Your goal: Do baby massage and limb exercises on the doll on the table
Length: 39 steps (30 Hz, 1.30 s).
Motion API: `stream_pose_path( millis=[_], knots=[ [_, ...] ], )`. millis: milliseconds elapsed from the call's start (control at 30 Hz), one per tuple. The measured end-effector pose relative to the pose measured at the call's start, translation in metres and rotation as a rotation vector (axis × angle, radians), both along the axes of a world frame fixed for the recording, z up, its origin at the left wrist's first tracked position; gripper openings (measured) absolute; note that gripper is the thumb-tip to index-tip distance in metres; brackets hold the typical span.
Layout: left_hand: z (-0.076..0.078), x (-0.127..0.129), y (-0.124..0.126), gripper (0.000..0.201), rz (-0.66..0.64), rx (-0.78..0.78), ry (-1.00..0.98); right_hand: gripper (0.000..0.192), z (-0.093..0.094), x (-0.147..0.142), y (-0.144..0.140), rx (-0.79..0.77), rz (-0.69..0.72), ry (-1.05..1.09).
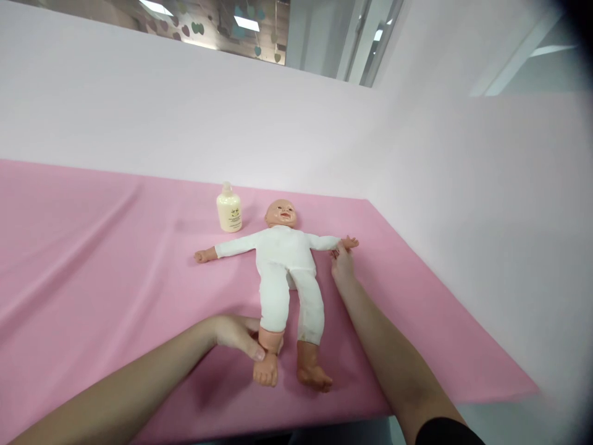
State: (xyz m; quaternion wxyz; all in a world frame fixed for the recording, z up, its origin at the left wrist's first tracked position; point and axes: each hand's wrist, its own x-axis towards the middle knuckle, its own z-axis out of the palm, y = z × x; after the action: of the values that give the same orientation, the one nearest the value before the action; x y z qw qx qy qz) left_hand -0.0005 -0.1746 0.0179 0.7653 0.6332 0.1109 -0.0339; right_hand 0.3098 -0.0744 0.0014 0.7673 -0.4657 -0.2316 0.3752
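A baby doll [286,250] in a white outfit lies on its back on a pink cloth, head away from me and arms spread wide. My left hand [238,337] is closed around the doll's ankle on the left, its thumb on top of the foot and the other fingers mostly hidden behind the leg. At the doll's outstretched arm on the right, my right hand [342,259] grips the wrist near the sleeve's end. The doll's other foot [314,374] rests untouched on the cloth, toes pointing right.
A pale yellow lotion bottle [229,213] with a pump top stands left of the doll's head. The pink cloth [115,259] has folds on the left. White walls rise behind and on the right, with a window [250,37] above the back one.
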Motion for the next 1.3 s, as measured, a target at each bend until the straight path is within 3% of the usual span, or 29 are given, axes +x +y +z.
stream_pose_path(
  millis=[400,500,633,733,867,1100,1300],
  knots=[
    [0.008,0.0,-0.004,0.044,0.021,-0.039,-0.012,0.055,0.0,-0.002,0.0,-0.044,-0.055,-0.08],
    [0.009,0.004,-0.009,0.045,0.061,-0.243,-0.134,0.059,0.007,-0.008,-0.007,-0.001,-0.081,-0.226],
    [0.015,0.012,-0.01,0.042,0.134,-0.486,-0.402,0.063,0.022,-0.02,-0.018,0.198,-0.049,-0.465],
    [0.02,0.015,-0.007,0.041,0.306,-0.504,-0.443,0.06,0.025,-0.029,-0.023,0.299,-0.008,-0.605],
    [0.022,0.017,-0.006,0.043,0.451,-0.508,-0.418,0.052,0.016,-0.036,-0.025,0.29,0.049,-0.798],
    [0.019,0.019,-0.003,0.04,0.507,-0.536,-0.369,0.038,0.017,-0.039,-0.033,0.405,0.029,-1.243],
    [0.018,0.019,-0.002,0.041,0.571,-0.524,-0.288,0.037,0.022,-0.042,-0.035,0.508,0.017,-1.442]
  ],
)
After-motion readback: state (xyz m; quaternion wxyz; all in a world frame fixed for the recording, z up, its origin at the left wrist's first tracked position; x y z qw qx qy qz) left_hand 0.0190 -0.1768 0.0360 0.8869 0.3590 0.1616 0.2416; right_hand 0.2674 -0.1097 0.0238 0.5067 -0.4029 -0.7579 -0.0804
